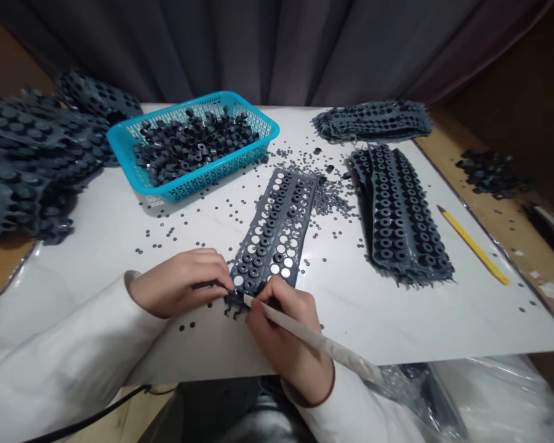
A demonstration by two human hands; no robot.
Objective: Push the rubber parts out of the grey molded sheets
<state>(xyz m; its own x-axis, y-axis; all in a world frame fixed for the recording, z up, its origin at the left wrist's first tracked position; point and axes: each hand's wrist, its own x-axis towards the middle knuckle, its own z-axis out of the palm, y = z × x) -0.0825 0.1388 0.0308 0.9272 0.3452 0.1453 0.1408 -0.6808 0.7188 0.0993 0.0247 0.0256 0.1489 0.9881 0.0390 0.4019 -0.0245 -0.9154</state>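
A dark grey rubber sheet (277,224) with rows of round rings and holes lies on the white table, its near end between my hands. My left hand (189,282) has its fingers pressed together at the sheet's near left corner; what they pinch there, if anything, is too small to name. In my right hand (281,320) is a long pale stick-like tool (323,341), its tip touching the near end of the sheet. White shows through many of the sheet's holes.
A blue basket (194,175) of small dark rings stands behind, left of the sheet. Stacked rubber sheets (397,215) and a yellow knife-like tool (475,246) lie right. More sheets (28,154) are piled left. Small dark discs (327,197) are scattered on the white table (373,314).
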